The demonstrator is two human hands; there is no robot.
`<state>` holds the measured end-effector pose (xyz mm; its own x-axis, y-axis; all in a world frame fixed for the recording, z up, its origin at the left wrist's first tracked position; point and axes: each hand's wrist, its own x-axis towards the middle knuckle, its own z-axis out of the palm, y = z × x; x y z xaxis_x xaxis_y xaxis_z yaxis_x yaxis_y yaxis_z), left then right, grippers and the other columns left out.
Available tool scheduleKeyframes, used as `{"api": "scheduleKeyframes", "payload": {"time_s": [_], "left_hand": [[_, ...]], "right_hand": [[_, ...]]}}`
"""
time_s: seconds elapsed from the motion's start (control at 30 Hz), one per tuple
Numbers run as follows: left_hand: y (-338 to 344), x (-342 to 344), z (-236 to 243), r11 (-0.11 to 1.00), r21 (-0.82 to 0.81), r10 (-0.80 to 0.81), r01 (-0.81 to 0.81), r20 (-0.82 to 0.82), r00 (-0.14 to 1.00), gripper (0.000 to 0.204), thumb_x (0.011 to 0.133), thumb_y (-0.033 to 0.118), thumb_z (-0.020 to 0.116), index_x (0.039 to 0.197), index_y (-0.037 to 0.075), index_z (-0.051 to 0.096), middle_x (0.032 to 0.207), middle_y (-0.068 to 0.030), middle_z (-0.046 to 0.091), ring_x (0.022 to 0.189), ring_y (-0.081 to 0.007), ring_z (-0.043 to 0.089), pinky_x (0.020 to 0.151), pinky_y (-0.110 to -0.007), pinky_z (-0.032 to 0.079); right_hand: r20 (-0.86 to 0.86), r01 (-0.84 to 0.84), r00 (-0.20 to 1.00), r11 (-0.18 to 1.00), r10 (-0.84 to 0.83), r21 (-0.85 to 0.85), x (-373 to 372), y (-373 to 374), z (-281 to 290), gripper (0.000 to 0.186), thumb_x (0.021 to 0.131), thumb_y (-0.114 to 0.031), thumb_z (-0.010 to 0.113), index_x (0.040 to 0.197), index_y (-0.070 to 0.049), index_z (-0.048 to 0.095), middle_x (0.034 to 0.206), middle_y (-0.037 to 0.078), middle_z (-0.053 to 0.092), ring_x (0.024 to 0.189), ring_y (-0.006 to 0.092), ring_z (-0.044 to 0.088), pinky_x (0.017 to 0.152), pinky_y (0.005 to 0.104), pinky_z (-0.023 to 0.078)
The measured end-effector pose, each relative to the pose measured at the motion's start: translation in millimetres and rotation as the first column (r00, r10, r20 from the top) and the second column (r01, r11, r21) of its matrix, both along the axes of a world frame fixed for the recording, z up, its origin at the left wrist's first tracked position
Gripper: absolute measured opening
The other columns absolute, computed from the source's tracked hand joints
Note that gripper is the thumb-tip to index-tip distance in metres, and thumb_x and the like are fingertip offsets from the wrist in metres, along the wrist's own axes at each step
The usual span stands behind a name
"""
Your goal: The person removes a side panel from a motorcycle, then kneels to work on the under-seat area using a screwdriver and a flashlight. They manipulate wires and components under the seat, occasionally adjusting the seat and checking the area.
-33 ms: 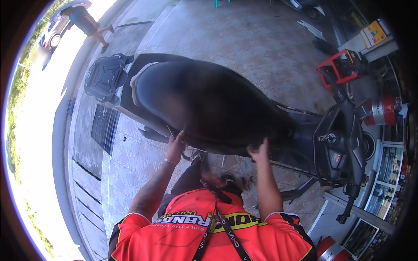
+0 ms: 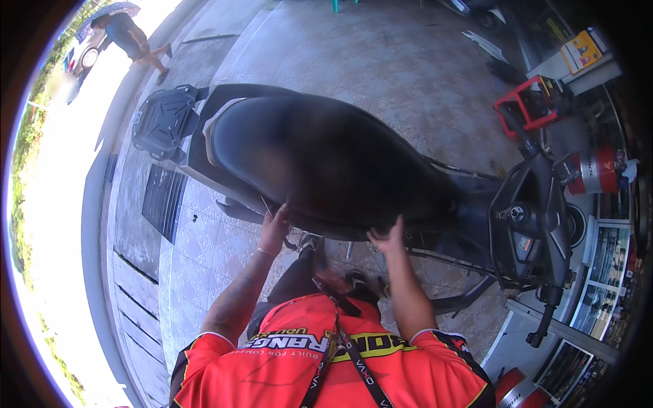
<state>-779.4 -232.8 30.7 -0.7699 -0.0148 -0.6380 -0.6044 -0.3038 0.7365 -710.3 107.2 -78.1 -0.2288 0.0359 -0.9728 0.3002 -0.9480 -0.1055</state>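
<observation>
A black motorcycle seat [image 2: 326,163] stretches across the middle, on a dark motorcycle whose handlebar [image 2: 530,217] is at the right. My left hand [image 2: 275,229] is at the seat's near lower edge, its fingers bent. A thin pale rod-like piece [image 2: 266,204] shows beside those fingers; whether they grip it or the edge is unclear. Farther right along the same edge is my right hand [image 2: 388,239], thumb and fingers spread against the side of the seat. Nothing shows inside it.
A black rear rack [image 2: 166,121] juts out at the left end. Beyond the handlebar are a red stool-like frame [image 2: 527,105], a red-and-white drum [image 2: 597,171] and glass display cases [image 2: 602,279]. A person with an umbrella [image 2: 129,37] walks outside at upper left.
My right hand has slid left along the seat's edge, closer to my left hand, which stays in place. The person outside has shifted slightly.
</observation>
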Motion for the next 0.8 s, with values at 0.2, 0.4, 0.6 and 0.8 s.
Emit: {"api": "scheduleKeyframes", "payload": {"time_s": [0.2, 0.4, 0.6, 0.8], "left_hand": [[-5.1, -6.8, -6.5, 0.999, 0.002, -0.039, 0.039, -0.04, 0.998, 0.017, 0.099, 0.028, 0.06, 0.101, 0.014, 0.052, 0.075, 0.0066, 0.043, 0.05, -0.0013, 0.034, 0.041, -0.019, 0.024], [-4.5, -2.7, -4.9, 0.999, 0.047, -0.024, 0.026, -0.038, 0.999, 0.018, 0.098, 0.028, 0.062, 0.105, 0.015, 0.052, 0.076, 0.0071, 0.044, 0.052, -0.0013, 0.035, 0.042, -0.019, 0.024], [-11.3, -4.9, 12.8, 0.973, 0.09, -0.192, 0.213, -0.193, 0.962, 0.019, 0.098, 0.023, 0.06, 0.113, 0.013, 0.053, 0.077, 0.0068, 0.046, 0.054, -0.0014, 0.035, 0.045, -0.02, 0.024], [2.0, 9.3, 41.8, 0.876, 0.156, -0.377, 0.456, -0.366, 0.851, 0.036, 0.099, 0.022, 0.058, 0.13, 0.004, 0.052, 0.078, 0.0065, 0.048, 0.058, -0.001, 0.035, 0.049, -0.02, 0.026]], "right_hand": [[-0.107, -0.108, 0.984, 0.959, 0.14, 0.261, -33.8, -69.3, 3.3, 0.096, 0.074, -0.087, 0.053, 0.145, -0.023, 0.038, 0.141, 0.006, 0.041, 0.122, 0.0286, 0.042, 0.095, 0.0457, 0.046], [-0.127, -0.073, 0.988, 0.987, 0.091, 0.144, -26.9, -45.4, 11.2, 0.104, 0.068, -0.095, 0.046, 0.139, -0.017, 0.045, 0.135, 0.009, 0.045, 0.116, 0.029, 0.048, 0.096, 0.0485, 0.045], [-0.285, 0.039, 0.958, 0.997, -0.019, 0.065, -8.7, -42.7, 2.8, 0.102, 0.072, -0.093, 0.043, 0.136, -0.014, 0.048, 0.131, 0.01, 0.052, 0.117, 0.029, 0.049, 0.096, 0.0477, 0.045], [-0.614, 0.129, 0.784, 0.992, -0.095, 0.012, 11.5, 8.0, 28.5, 0.072, 0.086, -0.071, 0.053, 0.13, -0.014, 0.055, 0.128, 0.007, 0.06, 0.112, 0.0245, 0.057, 0.087, 0.0437, 0.05]]}}
